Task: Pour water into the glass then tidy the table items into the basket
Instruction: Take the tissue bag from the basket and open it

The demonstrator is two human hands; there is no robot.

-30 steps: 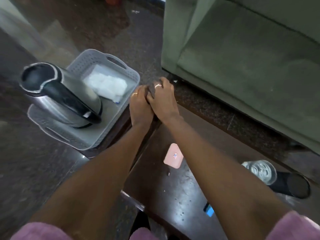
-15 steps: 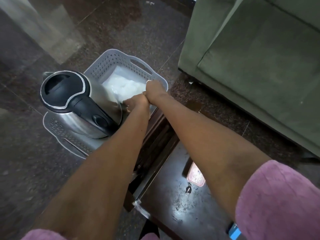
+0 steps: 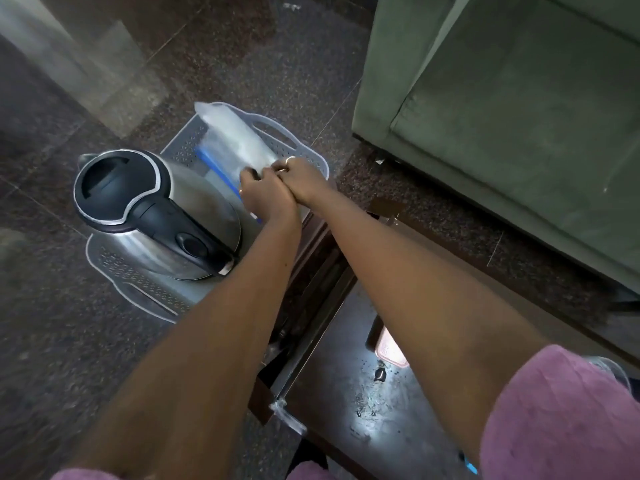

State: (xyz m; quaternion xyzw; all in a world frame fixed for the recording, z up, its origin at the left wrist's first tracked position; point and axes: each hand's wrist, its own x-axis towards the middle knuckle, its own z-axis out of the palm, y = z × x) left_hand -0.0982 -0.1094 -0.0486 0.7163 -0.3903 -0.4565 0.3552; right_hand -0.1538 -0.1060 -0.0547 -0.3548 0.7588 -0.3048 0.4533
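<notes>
Two bare forearms reach forward from pink sleeves [image 3: 561,410] at the bottom edge, crossing over a dark table [image 3: 346,393]. Near field, on the table: a small pink flat item [image 3: 389,351], partly hidden under the right forearm, and a scatter of crumbs and one dark fleck beside it. The rim of a clear glass [image 3: 613,368] peeks out behind the right sleeve; its contents cannot be made out. A bit of blue shows at the table's near edge, too cropped to identify.

Mid field: both hands meet over the grey basket [image 3: 311,157], which sits on the speckled stone floor just off the table's far-left corner. The left hand [image 3: 263,192] and right hand [image 3: 301,178] press together, fingers curled and pinching the lower end of a clear plastic bag [image 3: 232,133], which is blurred and angled up and away over the basket's far half. A blue strip runs along the bag's near side. A ring shows on each hand.

A steel kettle [image 3: 156,216] with black lid and handle stands upright in the basket's left part, just beside the left hand.

Far right: a green sofa [image 3: 519,116].
</notes>
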